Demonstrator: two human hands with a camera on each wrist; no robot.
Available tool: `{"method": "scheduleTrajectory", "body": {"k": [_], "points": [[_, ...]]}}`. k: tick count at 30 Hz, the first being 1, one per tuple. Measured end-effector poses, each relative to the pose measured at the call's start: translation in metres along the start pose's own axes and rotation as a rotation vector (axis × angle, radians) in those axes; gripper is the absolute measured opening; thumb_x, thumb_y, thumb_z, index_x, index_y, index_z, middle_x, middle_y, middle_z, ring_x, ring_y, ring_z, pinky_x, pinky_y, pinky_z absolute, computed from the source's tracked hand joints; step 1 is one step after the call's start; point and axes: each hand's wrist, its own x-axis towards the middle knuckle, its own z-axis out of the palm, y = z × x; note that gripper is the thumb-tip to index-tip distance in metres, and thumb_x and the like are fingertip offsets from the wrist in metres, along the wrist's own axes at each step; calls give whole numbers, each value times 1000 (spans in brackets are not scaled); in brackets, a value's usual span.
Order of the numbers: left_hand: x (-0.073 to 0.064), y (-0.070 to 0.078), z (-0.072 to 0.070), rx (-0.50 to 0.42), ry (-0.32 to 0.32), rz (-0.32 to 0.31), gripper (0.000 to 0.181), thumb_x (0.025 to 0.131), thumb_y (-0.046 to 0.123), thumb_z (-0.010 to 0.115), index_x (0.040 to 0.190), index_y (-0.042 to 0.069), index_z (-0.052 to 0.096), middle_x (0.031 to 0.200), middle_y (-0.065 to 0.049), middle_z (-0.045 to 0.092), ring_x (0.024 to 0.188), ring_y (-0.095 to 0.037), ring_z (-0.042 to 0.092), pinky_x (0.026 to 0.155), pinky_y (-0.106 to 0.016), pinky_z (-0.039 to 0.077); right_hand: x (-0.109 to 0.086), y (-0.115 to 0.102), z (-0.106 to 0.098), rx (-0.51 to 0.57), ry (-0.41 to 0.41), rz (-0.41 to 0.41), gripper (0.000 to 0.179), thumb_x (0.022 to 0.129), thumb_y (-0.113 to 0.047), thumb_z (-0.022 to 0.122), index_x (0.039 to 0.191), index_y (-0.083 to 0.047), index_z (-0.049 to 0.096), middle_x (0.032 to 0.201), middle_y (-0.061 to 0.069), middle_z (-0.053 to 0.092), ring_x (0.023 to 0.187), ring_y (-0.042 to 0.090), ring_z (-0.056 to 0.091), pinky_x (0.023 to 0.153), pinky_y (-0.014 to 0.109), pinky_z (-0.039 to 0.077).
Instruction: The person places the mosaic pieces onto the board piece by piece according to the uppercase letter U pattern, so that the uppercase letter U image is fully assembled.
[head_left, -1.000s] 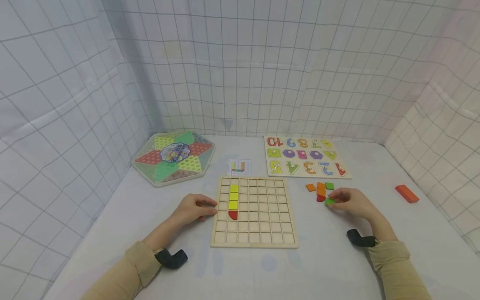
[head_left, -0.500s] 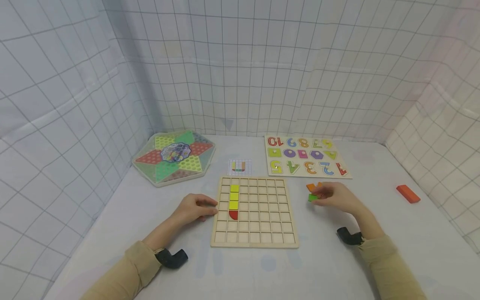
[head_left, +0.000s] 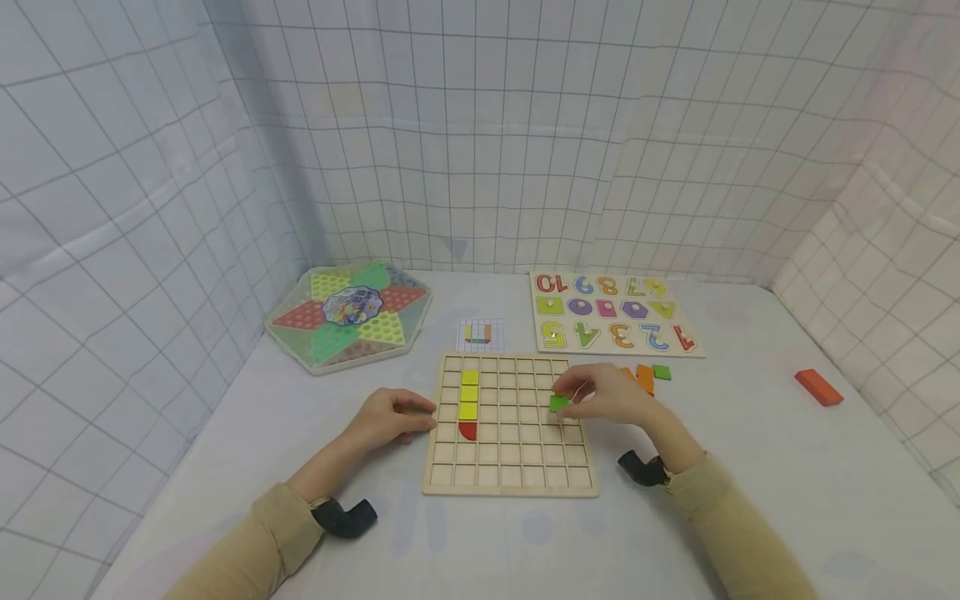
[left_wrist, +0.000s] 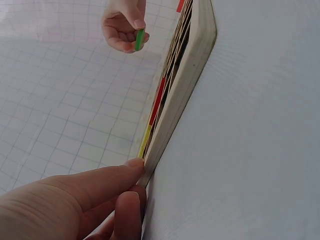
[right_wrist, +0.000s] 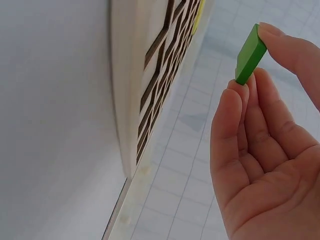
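My right hand (head_left: 615,395) pinches a green square tile (head_left: 558,404) between thumb and fingers, above the right side of a wooden grid board (head_left: 510,491). The right wrist view shows the green tile (right_wrist: 250,56) held by its edges, apart from the board. My left hand (head_left: 384,419) touches the board's left edge with its fingertips. In one column of the board sit several yellow square tiles (head_left: 468,393), with a red quarter-round tile (head_left: 468,431) below them. Orange tiles (head_left: 645,377) and another green tile (head_left: 662,372) lie right of the board, partly hidden by my right hand.
Behind the board lies a small pattern card (head_left: 480,335). A hexagonal Chinese checkers board (head_left: 348,317) stands back left, and a number puzzle board (head_left: 615,314) back right. An orange-red block (head_left: 819,387) lies far right. Gridded cloth walls (head_left: 480,150) enclose the table.
My right hand has carried the green tile leftward from the loose tiles to above the board's right side. My left hand has stayed at the board's left edge.
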Motion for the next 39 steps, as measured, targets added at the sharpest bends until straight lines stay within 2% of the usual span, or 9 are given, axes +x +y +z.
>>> {"method": "scheduleTrajectory", "body": {"k": [10,19,29,39], "points": [[0,-1,-1,2,-3,14,30,75,25,79,99,8,73,77,-2,67,59,-14,55,54,-29,49,35,-22,31,10,-112,-91,26,78,-23,78,99,-12,68,92,-6,66,80,11,60,76,28,51],[-1,1,-1,-2,-5,27,29,76,22,79,100,6,72,78,-2,67,58,-13,55,53,-29,49,54,-32,48,-3,-178,-113,21,77,-20,79,95,-16,68,89,-11,65,81,9,59,76,25,50],[-2,2,-1,-14,-9,30,29,76,22,78,100,6,72,82,-2,68,59,-13,57,53,-29,50,64,-39,61,-74,-248,-73,23,76,-25,80,95,-18,68,86,-11,63,79,9,56,73,25,49],[-3,2,-1,-18,-6,33,29,76,22,78,99,6,72,83,-3,69,61,-14,57,53,-29,50,64,-36,66,-65,-274,-59,20,76,-22,79,92,-18,68,83,-9,63,77,9,56,72,24,48]]}}
